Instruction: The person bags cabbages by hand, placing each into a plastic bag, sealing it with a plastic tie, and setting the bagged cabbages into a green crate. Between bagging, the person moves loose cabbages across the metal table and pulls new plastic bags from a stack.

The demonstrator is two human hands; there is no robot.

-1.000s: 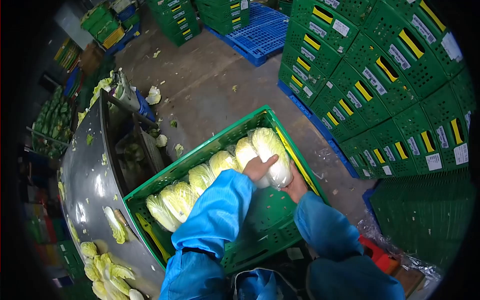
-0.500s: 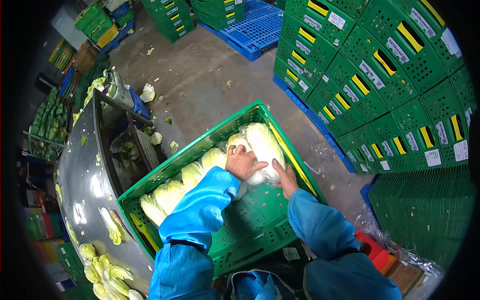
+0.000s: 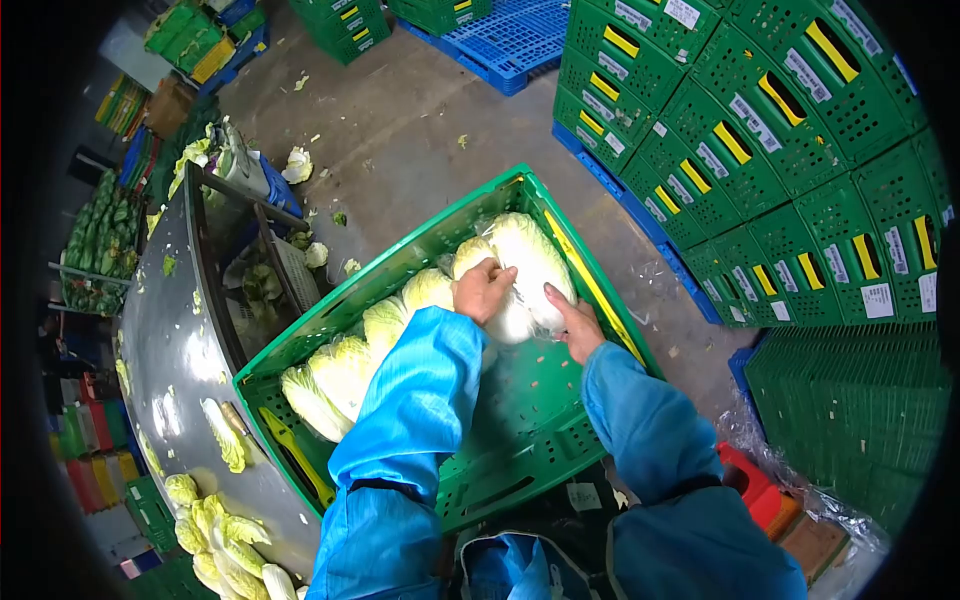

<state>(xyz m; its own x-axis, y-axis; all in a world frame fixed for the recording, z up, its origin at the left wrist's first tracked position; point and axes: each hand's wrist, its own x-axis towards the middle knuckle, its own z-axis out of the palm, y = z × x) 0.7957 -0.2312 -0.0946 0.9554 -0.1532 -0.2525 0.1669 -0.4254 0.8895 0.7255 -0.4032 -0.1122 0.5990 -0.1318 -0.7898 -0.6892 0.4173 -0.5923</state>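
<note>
Right hand [image 3: 578,325] cups wrapped cabbage [image 3: 532,262] low at side, seemingly steadying it in crate [image 3: 525,400]; left hand [image 3: 483,290] curled against it, pinch unclear.

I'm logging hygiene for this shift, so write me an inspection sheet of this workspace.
Surface: metal table scattered with leaf scraps.
Work items: cabbages lined along one side of a green crate; clear film on some.
Clutter: cabbage leaves on the table, more on the floor; crumpled plastic at right.
Hands: left and right, both bare, at the rightmost cabbage.
Cables: nothing seen.
Surroundings: stacked green crates, blue pallets.
</note>
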